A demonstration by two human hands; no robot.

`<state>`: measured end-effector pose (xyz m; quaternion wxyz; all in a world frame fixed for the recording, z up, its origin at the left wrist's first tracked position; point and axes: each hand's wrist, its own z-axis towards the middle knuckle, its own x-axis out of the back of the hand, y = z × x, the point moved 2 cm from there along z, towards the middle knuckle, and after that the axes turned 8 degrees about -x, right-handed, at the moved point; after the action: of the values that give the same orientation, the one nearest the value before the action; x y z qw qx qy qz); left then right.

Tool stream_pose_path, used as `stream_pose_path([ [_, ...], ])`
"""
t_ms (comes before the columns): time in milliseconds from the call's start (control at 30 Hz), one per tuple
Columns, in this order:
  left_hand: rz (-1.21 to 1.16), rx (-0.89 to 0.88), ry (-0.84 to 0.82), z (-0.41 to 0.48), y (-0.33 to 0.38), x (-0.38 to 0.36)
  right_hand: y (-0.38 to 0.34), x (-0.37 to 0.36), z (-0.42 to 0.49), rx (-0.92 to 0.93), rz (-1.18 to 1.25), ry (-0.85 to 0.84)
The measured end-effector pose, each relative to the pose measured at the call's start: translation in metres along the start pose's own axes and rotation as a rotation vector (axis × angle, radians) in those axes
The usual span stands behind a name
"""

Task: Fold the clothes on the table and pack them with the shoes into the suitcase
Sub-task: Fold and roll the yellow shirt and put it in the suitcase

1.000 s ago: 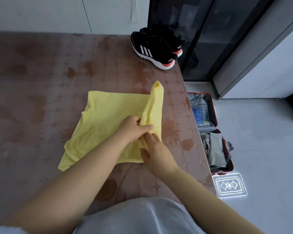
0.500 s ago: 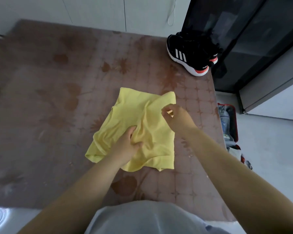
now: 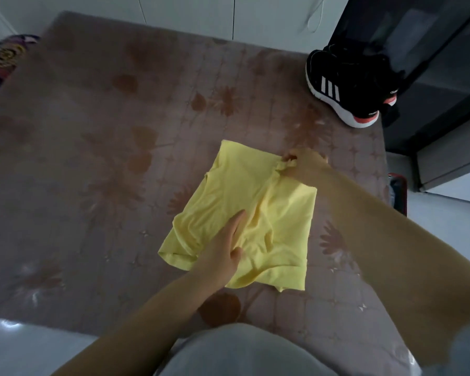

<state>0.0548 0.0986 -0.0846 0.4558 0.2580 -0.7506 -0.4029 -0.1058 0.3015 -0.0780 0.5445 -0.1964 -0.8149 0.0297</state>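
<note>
Yellow shirt (image 3: 277, 213) mid-fold, frame centre: left hand (image 3: 223, 248) flat, pressing it; right hand (image 3: 305, 165) pinches far corner. Shoes (image 3: 347, 88) upper right, unpacked; suitcase (image 3: 398, 191) mostly hidden.

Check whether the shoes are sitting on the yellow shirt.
No, the shoes stand at the table's far corner, apart from the yellow shirt.

Dim, cool, even light with faint shadows; the yellow shirt (image 3: 255, 202) is the brightest patch. 1 small glare spot sits on the floor (image 3: 25, 348) at lower left. The wide lens bows the table (image 3: 92, 158) edges. The right hand (image 3: 307, 165) is smeared by blur.
</note>
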Motion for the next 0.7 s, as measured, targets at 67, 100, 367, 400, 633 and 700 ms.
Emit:
stream_pose_path([
  [67,-0.077,-0.018,0.025,-0.003,-0.001,0.013,-0.011,0.011,0.000,0.069,0.267,-0.039],
  [100,-0.107,-0.028,0.048,-0.005,-0.001,0.022,-0.019,0.016,0.000,0.107,0.325,-0.035],
  [367,0.020,0.187,0.276,-0.004,-0.039,0.091,-0.092,-0.009,0.004,0.205,0.075,0.279],
  [400,0.049,0.226,0.275,-0.002,-0.046,0.094,-0.092,-0.017,0.000,0.218,0.057,0.253],
  [633,0.183,0.244,0.307,-0.003,-0.065,0.100,-0.020,-0.052,-0.099,0.263,0.317,-0.031],
  [700,0.204,0.227,0.300,-0.004,-0.064,0.100,0.003,-0.072,-0.136,0.224,0.307,-0.119],
])
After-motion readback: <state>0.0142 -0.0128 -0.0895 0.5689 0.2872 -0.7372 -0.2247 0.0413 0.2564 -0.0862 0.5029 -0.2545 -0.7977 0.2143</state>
